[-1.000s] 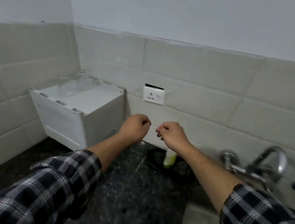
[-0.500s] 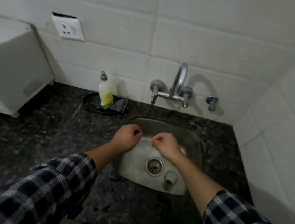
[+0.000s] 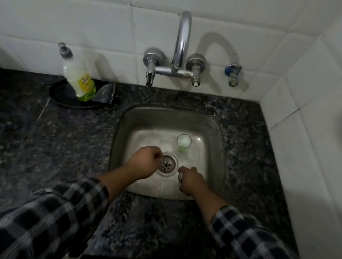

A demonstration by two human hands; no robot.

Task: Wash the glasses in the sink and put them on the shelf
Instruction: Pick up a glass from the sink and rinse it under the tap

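1. Fingers [image 3: 156,157] of the left hand [image 3: 144,161] are curled closed, empty, just left of the drain [image 3: 167,163].
2. Right hand [image 3: 190,181] wraps a glass [image 3: 180,176] right of the drain.
3. Second glass [image 3: 184,141] stands upright behind the drain in the sink [image 3: 123,124].

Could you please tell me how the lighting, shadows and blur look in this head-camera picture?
Head view: dim overall, corners darkest; the curved chrome tap casts an arched shadow on the white wall tiles; wide-angle bending at the edges; the plaid sleeves are motion-blurred.
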